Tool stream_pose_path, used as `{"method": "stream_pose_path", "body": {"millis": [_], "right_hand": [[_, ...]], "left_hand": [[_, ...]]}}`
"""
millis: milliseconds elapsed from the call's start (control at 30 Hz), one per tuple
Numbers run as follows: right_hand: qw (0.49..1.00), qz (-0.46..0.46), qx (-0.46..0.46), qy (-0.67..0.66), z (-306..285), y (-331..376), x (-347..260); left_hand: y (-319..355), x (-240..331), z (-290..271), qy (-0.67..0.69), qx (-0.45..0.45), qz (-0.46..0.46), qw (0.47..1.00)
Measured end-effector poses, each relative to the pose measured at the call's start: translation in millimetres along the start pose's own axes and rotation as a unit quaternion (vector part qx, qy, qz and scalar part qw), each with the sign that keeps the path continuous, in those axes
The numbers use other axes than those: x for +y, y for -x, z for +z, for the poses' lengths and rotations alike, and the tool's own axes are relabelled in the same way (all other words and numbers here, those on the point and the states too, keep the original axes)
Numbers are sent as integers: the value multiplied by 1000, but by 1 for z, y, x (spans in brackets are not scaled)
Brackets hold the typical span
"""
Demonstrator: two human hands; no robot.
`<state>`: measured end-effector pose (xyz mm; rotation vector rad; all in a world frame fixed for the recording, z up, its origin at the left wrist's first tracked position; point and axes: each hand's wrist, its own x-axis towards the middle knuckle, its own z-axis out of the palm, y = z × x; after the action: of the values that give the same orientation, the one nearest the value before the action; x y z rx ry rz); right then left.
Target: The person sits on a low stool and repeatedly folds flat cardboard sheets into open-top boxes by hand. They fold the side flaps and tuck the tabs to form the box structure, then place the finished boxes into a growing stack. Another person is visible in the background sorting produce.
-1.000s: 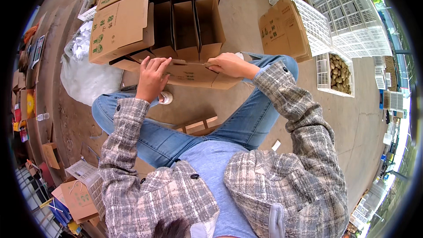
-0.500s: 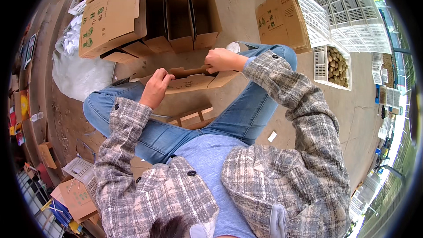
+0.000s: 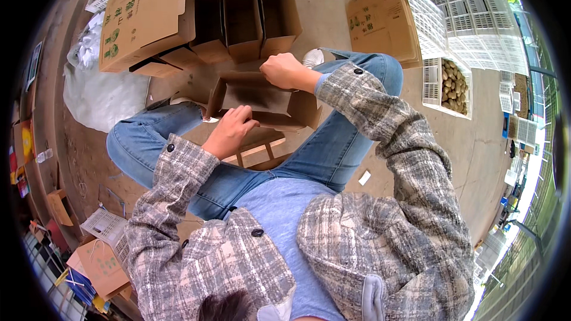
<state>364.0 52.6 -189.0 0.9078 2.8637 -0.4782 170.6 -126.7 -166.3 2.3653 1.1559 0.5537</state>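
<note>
Between my bent knees an open brown cardboard box [image 3: 303, 107] is tilted so that its inside faces up at me. My left hand [image 3: 233, 131] is at its near wall, fingers curled over the edge. At the far rim, toward the right corner, my right hand [image 3: 288, 72] is closed like a fist; its fingertips are hidden behind the knuckles. Inside the box I see only bare cardboard walls. Under its near side shows a slatted wooden frame [image 3: 262, 153].
Several open cardboard boxes [image 3: 242, 18] stand ahead, beside a large printed carton [image 3: 143, 21]. A white sack [image 3: 107, 98] lies to the left. At right are folded cartons [image 3: 380, 21], stacked white crates [image 3: 482, 18] and a crate of potato-like produce [image 3: 455, 86].
The box has turned so its open inside now faces me. My left hand has moved right and nearer me; my right hand has shifted slightly left and away.
</note>
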Motion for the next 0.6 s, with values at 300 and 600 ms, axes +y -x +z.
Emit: {"method": "stream_pose_path", "body": {"millis": [300, 600], "right_hand": [[983, -59, 107, 137, 63, 11, -62], [966, 6, 121, 228, 102, 10, -70]], "left_hand": [[14, -16, 9, -35, -7, -57, 998], [-5, -6, -2, -41, -120, -109, 986]]}}
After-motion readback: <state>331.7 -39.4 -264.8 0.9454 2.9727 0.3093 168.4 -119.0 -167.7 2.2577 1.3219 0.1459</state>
